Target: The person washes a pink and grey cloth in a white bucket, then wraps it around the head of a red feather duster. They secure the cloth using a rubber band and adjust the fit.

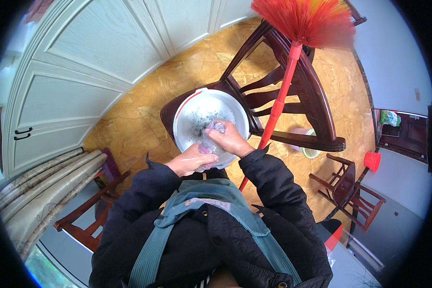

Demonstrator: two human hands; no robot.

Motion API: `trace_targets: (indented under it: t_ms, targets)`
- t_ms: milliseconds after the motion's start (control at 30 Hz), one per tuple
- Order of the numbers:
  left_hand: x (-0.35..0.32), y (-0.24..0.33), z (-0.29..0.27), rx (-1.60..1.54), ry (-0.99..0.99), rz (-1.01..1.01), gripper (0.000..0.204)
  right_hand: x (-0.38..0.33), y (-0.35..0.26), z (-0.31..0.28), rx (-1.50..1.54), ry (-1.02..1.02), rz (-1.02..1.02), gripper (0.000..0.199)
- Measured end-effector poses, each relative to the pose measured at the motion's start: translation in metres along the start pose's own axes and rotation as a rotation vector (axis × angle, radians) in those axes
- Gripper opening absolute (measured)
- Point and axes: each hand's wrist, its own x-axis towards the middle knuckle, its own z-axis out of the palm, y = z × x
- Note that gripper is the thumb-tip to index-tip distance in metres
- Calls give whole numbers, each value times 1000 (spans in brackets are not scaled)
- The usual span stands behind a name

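Observation:
A white basin [187,113] with soapy water and dark specks sits on the seat of a dark wooden chair [317,120]. Over the basin's near side both hands hold a wet, pale pink and translucent cloth [210,143]. My right hand [230,139] grips its upper part, fingers closed. My left hand [191,162] clasps the lower end at the basin's rim. Both forearms wear dark quilted sleeves.
A red-handled broom [281,96] with orange bristles leans against the chair. White panelled cupboard doors [91,53] fill the left. More wooden chairs [350,192] stand at the right, with a red cup [372,161] and a pink-and-green container [307,146] on the tan marble floor.

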Motion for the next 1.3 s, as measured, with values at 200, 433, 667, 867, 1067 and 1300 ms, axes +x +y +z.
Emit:
trace_targets:
  t_ms: [200,433,667,867,1067,1300]
  targets:
    - [41,-45,0,385,285,268,30,6,33,20,-314,248,-63,36]
    - [71,-79,-9,670,463,283,54,3,52,28,-397,369,10,40]
    - [16,8,-8,908,468,486,83,0,6,-13,65,263,-92,39]
    - [-46,83,4,-35,93,235,45,-38,-72,-60,281,-39,-337,41]
    - [-38,64,-25,456,202,547,39,-77,-110,-44,113,83,-587,32]
    - [-97,92,42,1050,353,923,71,-100,-160,-2,-184,365,-772,24]
